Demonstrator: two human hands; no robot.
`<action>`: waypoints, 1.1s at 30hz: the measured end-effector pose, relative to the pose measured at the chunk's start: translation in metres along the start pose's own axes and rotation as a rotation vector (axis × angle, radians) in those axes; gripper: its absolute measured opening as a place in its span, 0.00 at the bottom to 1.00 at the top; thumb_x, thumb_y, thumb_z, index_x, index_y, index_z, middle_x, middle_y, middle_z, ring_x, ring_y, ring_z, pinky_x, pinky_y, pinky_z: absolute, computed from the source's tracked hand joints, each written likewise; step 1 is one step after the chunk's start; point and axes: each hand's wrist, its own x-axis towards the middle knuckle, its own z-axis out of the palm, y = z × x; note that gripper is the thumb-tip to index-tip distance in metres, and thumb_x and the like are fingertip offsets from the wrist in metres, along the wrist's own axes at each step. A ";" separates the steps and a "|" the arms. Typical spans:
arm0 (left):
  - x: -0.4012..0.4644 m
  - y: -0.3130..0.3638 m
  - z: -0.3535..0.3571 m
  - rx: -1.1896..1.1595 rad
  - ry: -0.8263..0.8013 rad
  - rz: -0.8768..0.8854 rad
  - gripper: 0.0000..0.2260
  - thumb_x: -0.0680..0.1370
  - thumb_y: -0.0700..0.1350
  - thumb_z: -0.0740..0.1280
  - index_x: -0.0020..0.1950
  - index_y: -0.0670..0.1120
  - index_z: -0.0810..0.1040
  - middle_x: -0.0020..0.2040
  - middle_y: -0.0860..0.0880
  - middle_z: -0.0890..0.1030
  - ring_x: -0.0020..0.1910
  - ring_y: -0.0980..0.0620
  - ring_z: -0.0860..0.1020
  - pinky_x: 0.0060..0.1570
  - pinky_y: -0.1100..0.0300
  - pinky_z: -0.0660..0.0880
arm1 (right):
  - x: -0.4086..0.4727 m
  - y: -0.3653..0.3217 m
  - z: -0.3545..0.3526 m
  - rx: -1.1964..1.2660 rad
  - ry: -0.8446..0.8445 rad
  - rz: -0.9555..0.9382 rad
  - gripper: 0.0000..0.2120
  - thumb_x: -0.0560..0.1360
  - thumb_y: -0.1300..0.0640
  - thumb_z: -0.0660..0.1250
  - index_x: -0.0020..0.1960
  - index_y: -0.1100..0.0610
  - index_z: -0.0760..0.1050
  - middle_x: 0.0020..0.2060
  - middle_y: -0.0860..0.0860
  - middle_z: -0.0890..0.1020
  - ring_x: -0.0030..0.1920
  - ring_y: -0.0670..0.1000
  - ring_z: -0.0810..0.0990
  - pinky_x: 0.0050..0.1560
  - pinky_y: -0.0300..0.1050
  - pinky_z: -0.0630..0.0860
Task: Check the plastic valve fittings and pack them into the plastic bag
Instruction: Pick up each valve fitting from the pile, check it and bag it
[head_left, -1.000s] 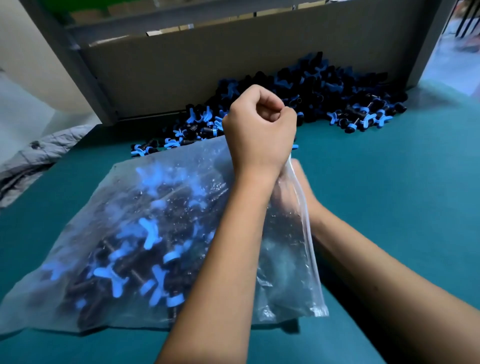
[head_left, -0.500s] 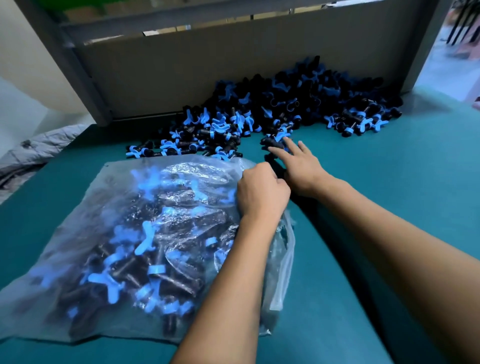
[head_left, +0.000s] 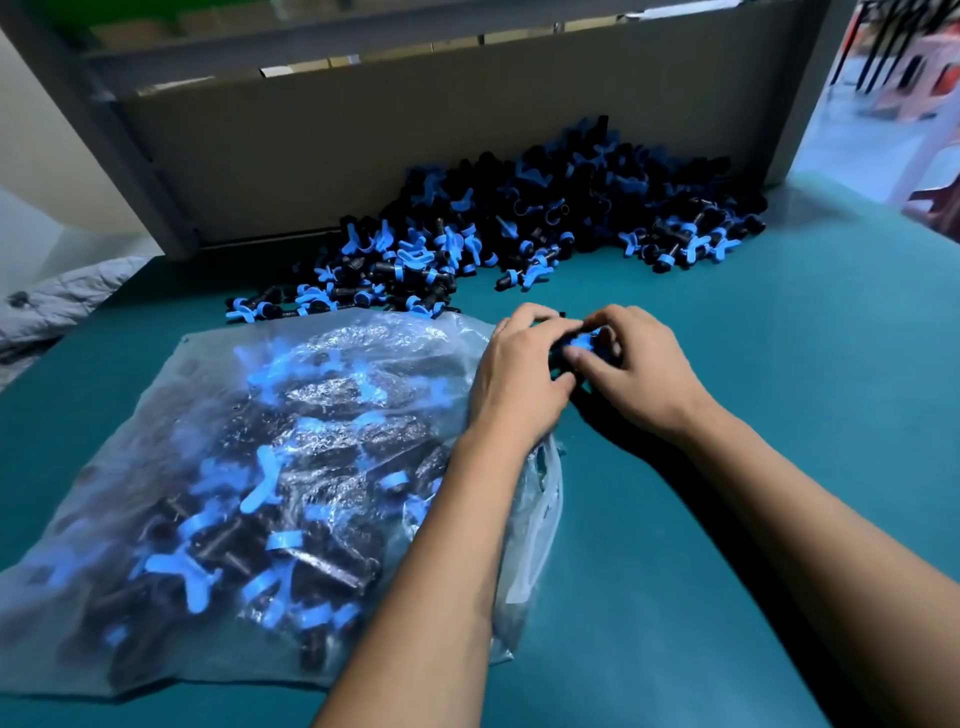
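Both hands meet just past the upper right corner of the plastic bag (head_left: 270, 467), over the green table (head_left: 753, 415). The left hand (head_left: 519, 379) and the right hand (head_left: 631, 374) together hold one valve fitting (head_left: 576, 345), black with a blue handle, with fingers curled round it from both sides; most of the fitting is hidden by the fingers. The left wrist lies over the bag's right edge.

The bag lies flat on the table to the left, clear and crinkled, already well filled with black and blue fittings. Its open mouth shows along the right side, under the left forearm.

Farther back, a large pile of loose fittings (head_left: 545, 218) lies against a grey board (head_left: 363, 145) that stands along the far edge of the table. A few stray fittings lie close to the bag's far edge. A grey cloth (head_left: 57, 296) lies off the table at the left.
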 end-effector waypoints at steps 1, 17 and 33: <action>0.001 0.000 0.001 -0.044 0.016 0.018 0.22 0.72 0.38 0.76 0.63 0.54 0.83 0.57 0.54 0.80 0.56 0.51 0.79 0.59 0.53 0.77 | 0.000 0.000 -0.002 0.064 0.039 0.002 0.10 0.78 0.49 0.70 0.53 0.55 0.79 0.44 0.51 0.79 0.46 0.50 0.75 0.45 0.44 0.67; 0.001 0.007 -0.001 -0.957 -0.007 -0.437 0.07 0.75 0.35 0.76 0.51 0.42 0.82 0.39 0.47 0.87 0.33 0.54 0.83 0.37 0.64 0.79 | -0.001 0.013 -0.017 0.903 0.033 0.243 0.11 0.68 0.53 0.78 0.45 0.58 0.84 0.36 0.54 0.85 0.32 0.49 0.79 0.33 0.39 0.77; -0.002 0.008 -0.008 -1.042 -0.036 -0.561 0.05 0.74 0.35 0.77 0.47 0.41 0.83 0.37 0.49 0.85 0.35 0.56 0.81 0.39 0.66 0.79 | 0.000 0.015 -0.016 0.878 0.047 0.297 0.16 0.64 0.45 0.80 0.42 0.57 0.85 0.35 0.54 0.84 0.33 0.50 0.76 0.34 0.39 0.72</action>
